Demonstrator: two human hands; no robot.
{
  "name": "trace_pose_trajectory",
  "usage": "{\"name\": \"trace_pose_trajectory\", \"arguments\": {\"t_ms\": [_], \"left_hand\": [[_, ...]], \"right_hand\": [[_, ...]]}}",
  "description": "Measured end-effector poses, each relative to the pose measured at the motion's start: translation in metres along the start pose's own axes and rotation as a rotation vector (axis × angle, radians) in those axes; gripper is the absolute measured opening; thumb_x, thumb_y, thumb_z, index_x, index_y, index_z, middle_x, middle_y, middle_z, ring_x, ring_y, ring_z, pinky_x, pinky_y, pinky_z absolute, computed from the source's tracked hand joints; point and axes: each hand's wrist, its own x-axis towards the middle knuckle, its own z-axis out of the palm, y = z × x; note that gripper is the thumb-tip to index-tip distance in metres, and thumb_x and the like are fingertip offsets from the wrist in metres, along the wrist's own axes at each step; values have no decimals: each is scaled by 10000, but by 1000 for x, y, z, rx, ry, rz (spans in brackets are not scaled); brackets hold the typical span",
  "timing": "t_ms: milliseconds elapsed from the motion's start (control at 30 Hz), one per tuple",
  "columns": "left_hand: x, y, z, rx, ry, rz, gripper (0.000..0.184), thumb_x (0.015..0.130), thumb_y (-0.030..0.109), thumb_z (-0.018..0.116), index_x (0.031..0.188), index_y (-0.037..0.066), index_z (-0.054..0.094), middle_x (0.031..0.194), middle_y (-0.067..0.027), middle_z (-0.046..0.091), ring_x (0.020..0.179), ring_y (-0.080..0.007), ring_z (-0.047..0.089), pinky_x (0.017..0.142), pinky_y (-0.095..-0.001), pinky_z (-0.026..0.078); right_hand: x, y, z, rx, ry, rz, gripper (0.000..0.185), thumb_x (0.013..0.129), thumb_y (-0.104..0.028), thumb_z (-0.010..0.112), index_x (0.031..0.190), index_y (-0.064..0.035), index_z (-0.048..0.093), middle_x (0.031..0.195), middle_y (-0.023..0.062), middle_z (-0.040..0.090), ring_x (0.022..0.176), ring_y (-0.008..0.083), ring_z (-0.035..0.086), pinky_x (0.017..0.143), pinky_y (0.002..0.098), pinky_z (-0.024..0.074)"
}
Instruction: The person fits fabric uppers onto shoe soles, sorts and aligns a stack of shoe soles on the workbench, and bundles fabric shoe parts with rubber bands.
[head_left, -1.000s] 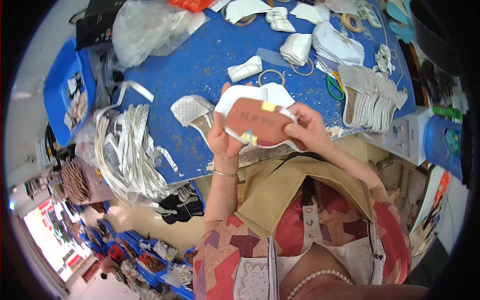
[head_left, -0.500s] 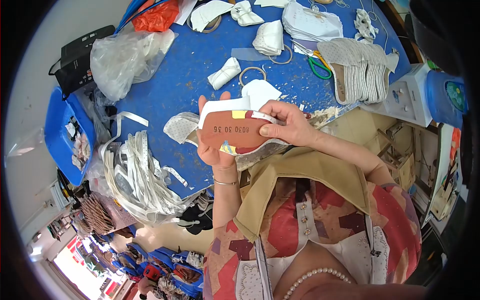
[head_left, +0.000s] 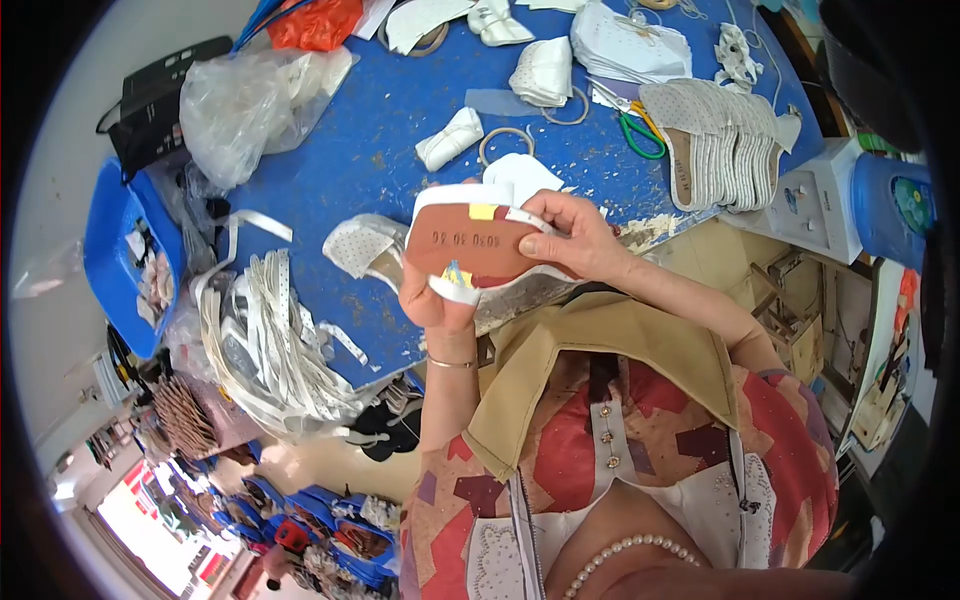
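Note:
Between my two hands is a brown shoe insole point(head_left: 465, 240) with white edging, its printed underside toward me and yellow patches at its edges. My left hand point(head_left: 432, 300) supports the toe end from below and behind, most of its fingers hidden by the insole. At the other end, my right hand point(head_left: 575, 240) pinches the insole, thumb on the brown face. A dotted white shoe piece point(head_left: 362, 245) lies on the table just left of my left hand. Beyond the insole, a white folded piece point(head_left: 522, 175) rests on the table.
The blue table point(head_left: 370, 150) holds white strips point(head_left: 275, 340) at left, a plastic bag point(head_left: 255, 115), a white roll point(head_left: 449, 139) and tape rings. Scissors point(head_left: 642, 135) lie beside a row of dotted shoe pieces point(head_left: 722, 150). A blue basin point(head_left: 125, 270) stands at far left.
The insole has tilted and moved slightly up and right, and its white upper edge now looks narrower. My left fingers have slipped mostly behind it. My right hand keeps its pinch.

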Motion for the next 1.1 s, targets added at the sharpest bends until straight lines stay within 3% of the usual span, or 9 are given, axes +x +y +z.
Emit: {"name": "trace_pose_trajectory", "arguments": {"t_ms": [67, 200, 533, 700, 900, 1033, 1100], "left_hand": [[-8, 2, -6, 28, 29, 36, 508, 979, 251, 379, 1427, 27, 294, 1398, -230, 400, 1256, -340, 446, 1047, -502, 362], [-1, -1, -11, -216, -73, -49, 505, 992, 269, 370, 1401, -22, 315, 1338, -209, 476, 1196, -332, 500, 1024, -487, 387], [-1, -2, -4, -243, -50, -116, 459, 1010, 264, 327, 1371, -17, 363, 1318, -200, 496, 1174, -326, 513, 1015, -502, 385], [-2, -4, -3, -248, -115, -125, 520, 994, 293, 377, 1405, -18, 306, 1355, -204, 461, 1211, -327, 486, 1024, -479, 381], [-4, -5, 13, -147, -146, -123, 503, 1001, 287, 349, 1406, -8, 306, 1344, -204, 467, 1203, -325, 492, 1025, -501, 371], [-6, -5, 25, 16, -130, -125, 498, 960, 187, 471, 1394, -11, 328, 1314, -203, 494, 1174, -311, 523, 982, -452, 428], [-9, -6, 32, 87, -71, -115, 483, 946, 161, 493, 1375, -13, 356, 1286, -195, 515, 1145, -295, 540, 963, -431, 440]], "right_hand": [[0, 1, 1, 46, -2, 24, 146, 822, -38, 656, 948, -25, 583, 809, -5, 583, 705, 46, 491, 665, 172, 420], [-1, -2, -1, 149, -7, 27, 158, 829, -10, 635, 975, -12, 573, 854, 18, 598, 749, 64, 514, 708, 176, 435], [-4, 7, -12, 89, 0, 30, 184, 840, -25, 626, 1011, -7, 561, 898, 37, 596, 789, 81, 518, 762, 196, 431], [-8, 4, -12, 55, 19, 13, 192, 834, -76, 644, 988, -33, 538, 851, 30, 587, 711, 72, 501, 673, 178, 432], [-13, 2, -15, 29, 15, -24, 204, 823, -118, 665, 967, -40, 544, 807, 20, 571, 681, 67, 484, 639, 169, 411], [-14, 4, -20, 39, -32, -42, 200, 830, -16, 621, 1019, -10, 556, 912, 47, 591, 802, 102, 532, 780, 218, 434], [-13, 3, -19, 43, -26, -42, 200, 829, -16, 624, 1018, -10, 557, 910, 46, 590, 804, 102, 533, 779, 217, 435]]}}
